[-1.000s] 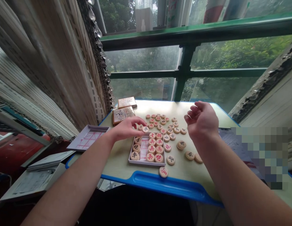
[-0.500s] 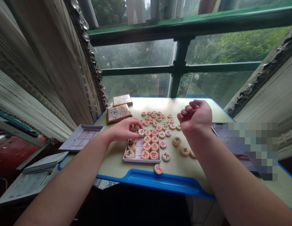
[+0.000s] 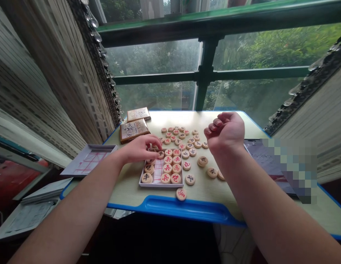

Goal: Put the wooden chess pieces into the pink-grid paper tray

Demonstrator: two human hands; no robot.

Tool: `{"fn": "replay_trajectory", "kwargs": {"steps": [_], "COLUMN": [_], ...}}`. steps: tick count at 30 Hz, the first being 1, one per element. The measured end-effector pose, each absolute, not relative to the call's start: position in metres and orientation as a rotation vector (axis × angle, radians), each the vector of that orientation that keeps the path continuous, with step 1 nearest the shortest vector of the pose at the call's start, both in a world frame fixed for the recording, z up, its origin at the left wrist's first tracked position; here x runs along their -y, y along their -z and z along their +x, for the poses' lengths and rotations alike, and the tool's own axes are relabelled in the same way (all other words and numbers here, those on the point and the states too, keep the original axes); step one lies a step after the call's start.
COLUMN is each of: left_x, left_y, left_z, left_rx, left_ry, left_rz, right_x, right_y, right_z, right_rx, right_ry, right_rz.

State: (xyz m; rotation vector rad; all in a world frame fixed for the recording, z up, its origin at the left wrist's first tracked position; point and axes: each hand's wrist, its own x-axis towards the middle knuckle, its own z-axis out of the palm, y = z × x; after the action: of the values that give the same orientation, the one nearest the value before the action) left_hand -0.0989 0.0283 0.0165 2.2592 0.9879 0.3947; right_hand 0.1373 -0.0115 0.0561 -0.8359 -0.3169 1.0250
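Observation:
A shallow white box (image 3: 162, 185) holds rows of round wooden Chinese chess pieces, red-lettered on its right side and black-lettered down its left. Over its far left corner is my left hand (image 3: 141, 148), thumb and fingers closed about a black-lettered Chinese chess piece (image 3: 160, 154) in the far row. My right hand (image 3: 228, 132) is raised above the table's right half, palm up with fingers curled in; what they hold, if anything, is hidden. Loose pieces (image 3: 198, 144) lie scattered between the box and my right hand. One red-lettered piece (image 3: 181, 194) sits near the front edge.
Two small patterned boxes (image 3: 134, 130) lie at the back left. A white lid with red lines (image 3: 89, 159) rests at the left edge. On the right, a dark flat item (image 3: 258, 157) is partly blurred out. A blue trough (image 3: 187, 211) runs along the table's front.
The whole view has shifted slightly, so everything appears a little further left and higher. Both hands keep about the same place over the table, and the pieces lie as before.

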Motion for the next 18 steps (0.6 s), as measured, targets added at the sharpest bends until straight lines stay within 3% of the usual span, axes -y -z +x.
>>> {"fn": "replay_trajectory", "kwargs": {"steps": [18], "left_x": [-0.028], "left_y": [-0.012], "left_z": [-0.098], "left_rx": [-1.029], "left_ry": [-0.470], "left_rz": [2.277], "right_x": [0.011], "right_y": [-0.070], "right_z": [0.171], "right_rx": [0.392], "right_ry": [-0.940], "right_rz": [-0.900]}}
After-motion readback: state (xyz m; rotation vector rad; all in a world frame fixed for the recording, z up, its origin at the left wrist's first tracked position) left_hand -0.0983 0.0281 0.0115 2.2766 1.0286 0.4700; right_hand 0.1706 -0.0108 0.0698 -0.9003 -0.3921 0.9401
